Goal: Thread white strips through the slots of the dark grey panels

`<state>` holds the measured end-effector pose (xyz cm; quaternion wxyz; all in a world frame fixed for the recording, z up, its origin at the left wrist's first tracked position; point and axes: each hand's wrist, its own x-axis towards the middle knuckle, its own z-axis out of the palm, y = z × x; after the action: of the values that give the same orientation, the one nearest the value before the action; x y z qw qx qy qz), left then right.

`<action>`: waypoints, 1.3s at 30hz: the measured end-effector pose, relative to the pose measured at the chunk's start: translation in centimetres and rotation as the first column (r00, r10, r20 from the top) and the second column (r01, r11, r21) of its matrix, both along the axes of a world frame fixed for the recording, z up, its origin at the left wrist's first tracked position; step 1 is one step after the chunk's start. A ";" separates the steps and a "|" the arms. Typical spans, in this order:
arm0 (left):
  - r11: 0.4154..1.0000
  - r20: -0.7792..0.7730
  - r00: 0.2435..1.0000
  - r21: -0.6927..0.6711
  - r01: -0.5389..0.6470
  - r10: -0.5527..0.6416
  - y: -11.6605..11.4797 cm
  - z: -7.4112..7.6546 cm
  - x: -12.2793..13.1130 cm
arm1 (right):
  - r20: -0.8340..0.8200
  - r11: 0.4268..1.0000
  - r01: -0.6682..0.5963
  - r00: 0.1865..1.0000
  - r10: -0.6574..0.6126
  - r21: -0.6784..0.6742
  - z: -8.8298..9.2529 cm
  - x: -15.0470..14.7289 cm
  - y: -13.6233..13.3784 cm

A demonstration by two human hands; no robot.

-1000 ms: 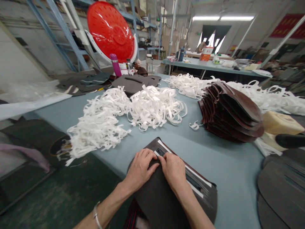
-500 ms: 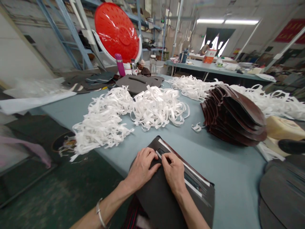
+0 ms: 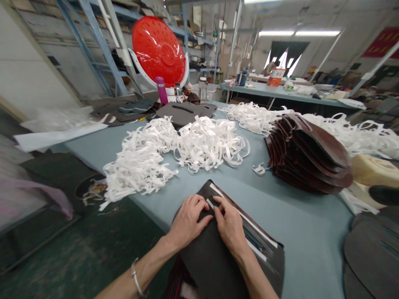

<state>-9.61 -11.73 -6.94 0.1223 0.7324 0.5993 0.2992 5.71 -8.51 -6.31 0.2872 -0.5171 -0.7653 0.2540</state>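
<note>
A dark grey sheet-like panel (image 3: 212,261) with a long slot lies tilted at the table's near edge, partly over my lap. White strips (image 3: 260,251) run along both sides of the slot. My left hand (image 3: 190,218) rests on the panel's upper left, fingers bent with the tips beside one strip, thumb spread apart. Close by, my right hand (image 3: 230,226) has thumb and index finger pinched at the upper end of that strip, and its palm covers the strip's middle. Reddish-brown material shows along the panel's far edge.
Heaps of white strips (image 3: 208,145) lie beyond the panel on the blue-grey table (image 3: 311,224). A stack of dark brown curved pieces (image 3: 308,155) stands to the right. More grey pieces (image 3: 370,249) lie at the far right. A purple bottle (image 3: 161,90) stands near a red basket (image 3: 158,52).
The whole view has shifted slightly down and to the right. My right index finger has straightened a little at the strip; both hands stay at the same part of the panel.
</note>
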 end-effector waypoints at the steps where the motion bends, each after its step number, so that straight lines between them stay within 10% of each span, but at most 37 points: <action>1: 1.000 -0.005 1.000 0.000 -0.007 0.007 0.0 0.0 0.0 | 0.061 0.998 0.056 0.997 -0.055 -0.010 0.1 0.1 -0.1; 7: 1.000 -0.028 0.999 -0.004 -0.017 0.017 -0.2 0.2 0.3 | 0.506 0.983 0.164 0.843 -0.183 0.081 1.0 2.1 -1.0; 19: 0.999 -0.123 0.992 0.028 0.021 -0.018 -0.2 -0.2 0.2 | 0.561 0.942 0.205 0.762 -0.323 0.264 0.0 1.4 -1.9; 39: 0.997 -0.319 0.945 0.005 0.077 -0.072 0.2 0.1 0.1 | 0.408 0.933 0.168 0.864 -0.296 0.319 -1.2 -1.2 -0.8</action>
<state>-9.46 -11.53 -6.88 0.0284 0.7943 0.5803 0.1775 4.50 -9.27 -7.53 0.1998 -0.6061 -0.7697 -0.0171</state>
